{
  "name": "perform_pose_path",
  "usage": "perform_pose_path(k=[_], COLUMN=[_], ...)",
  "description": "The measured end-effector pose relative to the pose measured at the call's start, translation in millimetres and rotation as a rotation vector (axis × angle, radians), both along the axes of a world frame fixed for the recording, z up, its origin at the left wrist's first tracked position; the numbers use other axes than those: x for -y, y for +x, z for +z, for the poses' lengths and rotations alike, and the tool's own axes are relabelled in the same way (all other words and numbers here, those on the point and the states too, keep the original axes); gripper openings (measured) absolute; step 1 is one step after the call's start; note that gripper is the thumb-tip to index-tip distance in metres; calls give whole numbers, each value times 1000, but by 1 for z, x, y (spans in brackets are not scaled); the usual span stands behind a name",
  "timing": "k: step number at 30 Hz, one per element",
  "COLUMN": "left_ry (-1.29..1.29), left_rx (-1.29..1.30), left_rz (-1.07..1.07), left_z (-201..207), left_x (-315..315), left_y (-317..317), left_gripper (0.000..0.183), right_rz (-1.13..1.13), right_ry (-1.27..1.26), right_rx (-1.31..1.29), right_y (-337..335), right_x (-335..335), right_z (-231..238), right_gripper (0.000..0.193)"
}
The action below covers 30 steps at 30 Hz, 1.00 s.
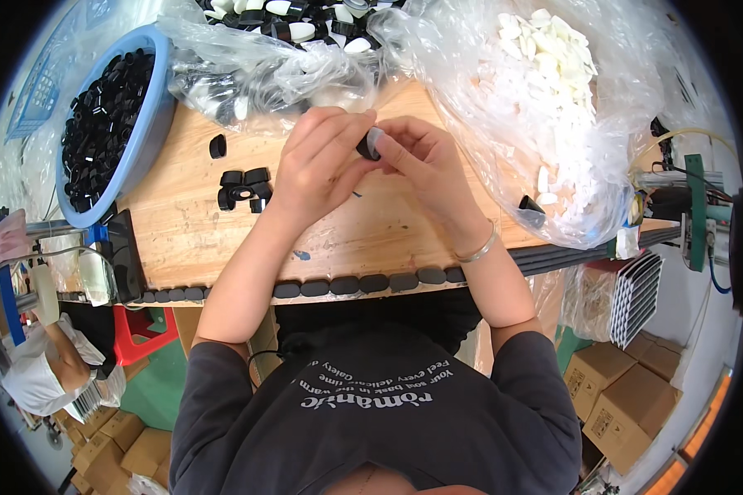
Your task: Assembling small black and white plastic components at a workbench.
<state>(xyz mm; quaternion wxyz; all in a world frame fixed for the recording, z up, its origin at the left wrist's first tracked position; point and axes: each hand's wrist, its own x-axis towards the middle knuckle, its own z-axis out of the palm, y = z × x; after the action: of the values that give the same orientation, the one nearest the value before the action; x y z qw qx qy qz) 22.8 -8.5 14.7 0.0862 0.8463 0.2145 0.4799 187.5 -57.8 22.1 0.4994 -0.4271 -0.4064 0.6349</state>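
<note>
Over the middle of the wooden table [198,223], my left hand [320,157] and my right hand [425,161] meet around one small black plastic piece [365,148]. A pale, whitish part [375,142] shows at its right side, under my right thumb. Fingers of both hands are closed on the piece, and the left fingertips are partly hidden. Left of my left wrist lies a small cluster of black oval hollow pieces [241,194]. One more black piece [217,146] lies alone beyond the cluster.
A blue basin [167,62] full of black pieces stands at left. Clear plastic bags hold mixed black and white pieces [301,31] at the back and white pieces [553,54] at right. Black oval pieces [343,285] line the front edge. Another person [45,371] is at far left.
</note>
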Motion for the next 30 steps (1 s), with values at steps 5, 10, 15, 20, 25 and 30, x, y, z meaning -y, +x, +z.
perform_pose_path(k=[5,10,15,20,25,30], left_ry=[-17,-27,-53,-68,-92,-96], left_rx=[-17,-34,-26,-57,-95,-118], left_rz=[11,-1,-29,-31,-34,-52], left_z=[-2,-1,-2,-3,-5,-5], left_x=[1,2,3,2,1,0], left_y=[0,1,2,2,1,0], left_gripper=[55,55,54,53,53,54], right_rz=[-231,-273,-295,-344,-349,-342], right_ry=[374,577,645,718,737,719], right_rx=[164,538,661,763,838,870], right_y=[-2,1,-1,1,1,0], right_x=[-1,-2,-2,-2,-2,0], right_z=[-3,3,2,-1,-4,-1], right_gripper=[11,11,14,11,10,9])
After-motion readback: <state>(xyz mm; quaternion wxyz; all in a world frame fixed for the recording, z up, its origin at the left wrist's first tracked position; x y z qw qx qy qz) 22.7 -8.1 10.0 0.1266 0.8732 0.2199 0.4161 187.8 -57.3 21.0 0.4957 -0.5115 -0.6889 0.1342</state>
